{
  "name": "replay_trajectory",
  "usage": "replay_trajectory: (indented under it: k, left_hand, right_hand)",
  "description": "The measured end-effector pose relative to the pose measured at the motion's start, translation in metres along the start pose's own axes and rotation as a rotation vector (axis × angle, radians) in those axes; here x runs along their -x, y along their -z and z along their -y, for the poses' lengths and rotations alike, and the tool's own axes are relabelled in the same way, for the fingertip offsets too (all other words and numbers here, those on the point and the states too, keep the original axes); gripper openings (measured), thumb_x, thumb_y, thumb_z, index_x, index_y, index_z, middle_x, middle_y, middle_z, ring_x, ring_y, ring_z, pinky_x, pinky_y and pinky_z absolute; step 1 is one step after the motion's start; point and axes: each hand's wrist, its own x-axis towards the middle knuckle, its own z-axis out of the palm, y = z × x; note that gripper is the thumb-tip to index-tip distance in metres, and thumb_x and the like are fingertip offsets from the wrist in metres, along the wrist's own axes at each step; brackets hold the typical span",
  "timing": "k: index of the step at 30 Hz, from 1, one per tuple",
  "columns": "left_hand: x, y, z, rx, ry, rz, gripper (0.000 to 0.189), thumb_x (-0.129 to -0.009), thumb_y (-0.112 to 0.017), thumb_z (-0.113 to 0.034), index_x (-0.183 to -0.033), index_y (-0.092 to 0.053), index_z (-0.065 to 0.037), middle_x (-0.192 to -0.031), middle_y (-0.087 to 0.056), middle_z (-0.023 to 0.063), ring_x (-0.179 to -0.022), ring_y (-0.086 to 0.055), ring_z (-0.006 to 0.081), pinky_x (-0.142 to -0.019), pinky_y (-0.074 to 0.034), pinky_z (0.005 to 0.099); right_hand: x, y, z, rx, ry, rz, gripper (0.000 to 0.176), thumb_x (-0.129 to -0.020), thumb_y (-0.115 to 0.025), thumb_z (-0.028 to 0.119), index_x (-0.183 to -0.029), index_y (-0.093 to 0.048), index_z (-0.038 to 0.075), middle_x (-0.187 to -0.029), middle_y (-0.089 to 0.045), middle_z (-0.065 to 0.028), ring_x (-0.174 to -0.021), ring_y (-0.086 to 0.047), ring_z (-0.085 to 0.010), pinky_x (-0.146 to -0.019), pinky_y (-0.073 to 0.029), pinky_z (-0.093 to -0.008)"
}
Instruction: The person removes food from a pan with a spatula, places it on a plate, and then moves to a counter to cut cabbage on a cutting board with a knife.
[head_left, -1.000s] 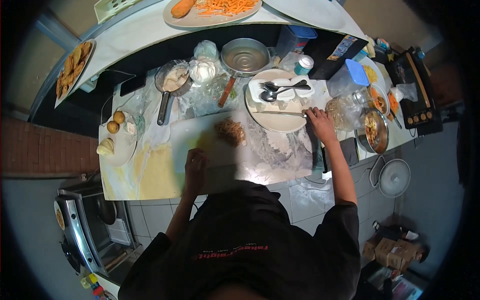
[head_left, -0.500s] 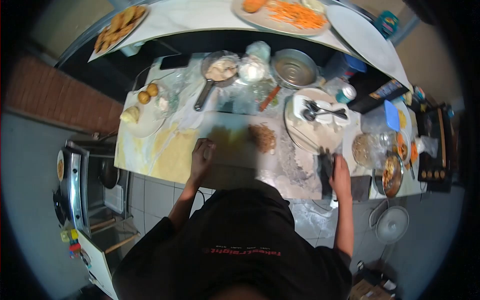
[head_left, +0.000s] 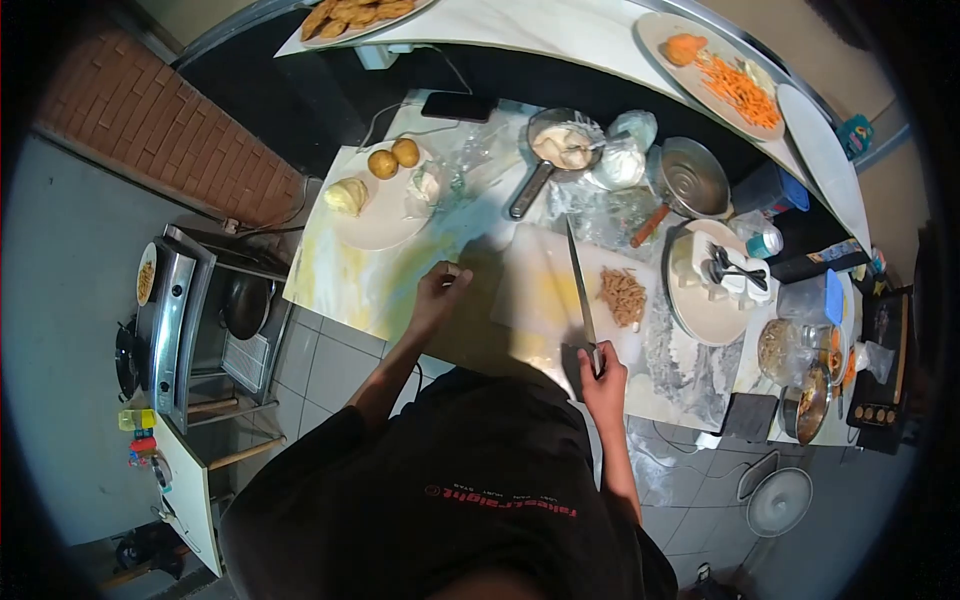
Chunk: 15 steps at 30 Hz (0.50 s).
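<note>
My right hand (head_left: 605, 387) is wrapped round the handle of a long kitchen knife (head_left: 580, 275). The blade points away from me, over the white cutting board (head_left: 530, 262). A small pile of shredded brown food, perhaps meat, (head_left: 622, 297) lies on the board, to the right of the blade. My left hand (head_left: 442, 292) is held left of the board with its fingers curled together. A small pale spot shows at those fingertips, too small to name. Nearest beyond the left hand is a plate (head_left: 375, 232) with two round brown potatoes (head_left: 393, 158) and a pale yellow lump (head_left: 346, 197).
Behind the board are a small pan of white paste (head_left: 562, 145), a bag of white powder (head_left: 622, 165) and a metal pan (head_left: 692, 180). A plate (head_left: 705, 325) with white containers and cutlery stands right. Grated carrot (head_left: 740, 92) sits on the upper shelf. A stove (head_left: 165, 325) is left.
The knife has swung from the table's right side to over the board, in my right hand. My left hand stays curled, left of the board. The camera view has turned.
</note>
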Motion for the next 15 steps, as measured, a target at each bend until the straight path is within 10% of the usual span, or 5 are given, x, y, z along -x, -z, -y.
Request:
replay_trajectory:
  k: [11, 15]
  left_hand:
    - [-0.016, 0.087, -0.009, -0.213, -0.166, -0.194, 0.014, -0.097, -0.062, -0.015, -0.098, -0.058, -0.001, -0.084, -0.059, 0.0051, -0.069, -0.054, 0.0149, -0.072, -0.046, 0.0305]
    - [-0.046, 0.12, -0.014, -0.504, -0.379, -0.303, 0.03, -0.087, -0.07, -0.011, -0.111, -0.054, -0.003, -0.102, -0.059, 0.0119, -0.092, -0.057, 0.0273, -0.082, -0.046, 0.0396]
  right_hand:
    - [0.013, -0.074, 0.009, -0.223, -0.064, -0.13, 0.029, -0.089, -0.075, 0.017, -0.077, -0.058, -0.004, -0.06, -0.043, 0.0012, -0.061, -0.033, -0.0066, -0.052, -0.03, -0.0278]
    - [0.009, -0.058, 0.02, 0.014, -0.074, -0.149, 0.039, -0.091, -0.074, 0.021, -0.068, -0.051, -0.002, -0.059, -0.036, 0.0039, -0.059, -0.031, -0.007, -0.049, -0.025, -0.03]
